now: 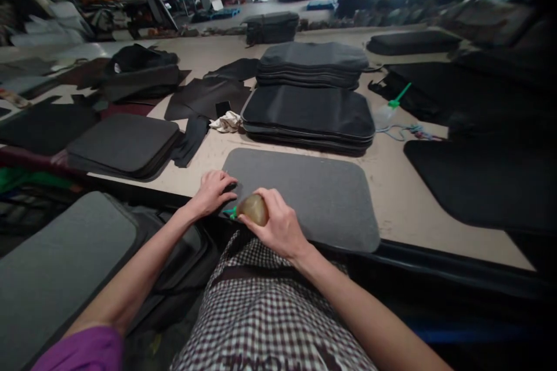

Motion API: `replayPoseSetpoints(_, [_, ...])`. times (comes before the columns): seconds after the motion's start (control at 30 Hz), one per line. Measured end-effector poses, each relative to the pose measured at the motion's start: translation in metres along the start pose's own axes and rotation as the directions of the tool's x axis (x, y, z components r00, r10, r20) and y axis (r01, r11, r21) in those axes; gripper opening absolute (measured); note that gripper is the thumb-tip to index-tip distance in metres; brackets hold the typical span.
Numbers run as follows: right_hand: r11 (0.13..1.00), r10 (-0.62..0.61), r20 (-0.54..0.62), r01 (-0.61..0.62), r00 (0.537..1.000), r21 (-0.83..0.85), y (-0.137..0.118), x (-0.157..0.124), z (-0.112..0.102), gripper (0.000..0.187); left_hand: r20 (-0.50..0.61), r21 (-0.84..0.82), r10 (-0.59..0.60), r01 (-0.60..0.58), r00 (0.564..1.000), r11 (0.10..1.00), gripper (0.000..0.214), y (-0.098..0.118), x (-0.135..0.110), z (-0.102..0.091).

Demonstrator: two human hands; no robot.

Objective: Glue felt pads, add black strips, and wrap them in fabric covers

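My right hand is wrapped round a squeeze bottle of yellowish-brown contents. The bottle is tilted, and its green nozzle points left at the near left edge of a grey panel with rounded corners. This panel lies flat at the table's front edge. My left hand rests at the panel's left side, close to the nozzle, with its fingers curved and the thumb apart. A small dark patch shows between those fingers, and I cannot make out what it is.
Beyond the panel on the table stand stacks of black panels. A second bottle with a green nozzle stands to the right. A crumpled cloth lies near dark scraps. More panels are stacked at left, and grey ones sit below table height.
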State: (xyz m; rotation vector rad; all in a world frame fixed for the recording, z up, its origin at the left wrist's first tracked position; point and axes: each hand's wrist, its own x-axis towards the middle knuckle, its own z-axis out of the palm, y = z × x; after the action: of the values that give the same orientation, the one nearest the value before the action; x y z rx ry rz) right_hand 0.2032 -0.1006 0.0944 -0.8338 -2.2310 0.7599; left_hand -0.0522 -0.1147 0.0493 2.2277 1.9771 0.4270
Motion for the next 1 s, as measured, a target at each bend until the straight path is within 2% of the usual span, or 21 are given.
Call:
replayPoseSetpoints(0.1, [0.999,-0.018,0.026,0.019,0.999,-0.046,0.0,-0.002,-0.007,0.044,0.005,0.035,0.019,-0.02,1.0,0.999,0.038,0.0,0.001,0.004])
replayPoseSetpoints(0.2, [0.997,-0.015,0.034,0.018,0.999,-0.077,0.002,-0.008,-0.025,0.042,0.001,0.038,0.017,-0.017,1.0,0.999,0.042,0.0,0.003,0.005])
replayPoseSetpoints(0.4, [0.992,0.015,0.008,-0.014,1.0,-0.128,0.012,-0.033,-0.08,0.037,0.01,0.028,-0.006,0.006,1.0,1.0,0.049,-0.005,0.005,0.005])
replayPoseSetpoints(0.6, [0.958,0.144,-0.063,-0.155,0.988,-0.241,0.032,-0.074,-0.137,0.042,-0.008,0.021,0.006,-0.006,1.0,1.0,0.048,-0.008,0.005,0.008])
replayPoseSetpoints(0.77, [0.893,0.305,-0.15,-0.337,0.941,-0.299,0.051,-0.117,-0.178,0.046,0.021,0.055,0.025,-0.026,0.999,0.998,0.052,-0.018,0.009,0.013])
replayPoseSetpoints(1.0, [0.816,0.457,-0.314,-0.533,0.832,-0.224,0.078,-0.17,-0.224,0.051,0.043,0.103,0.046,-0.051,0.998,0.993,0.055,-0.03,0.013,0.018])
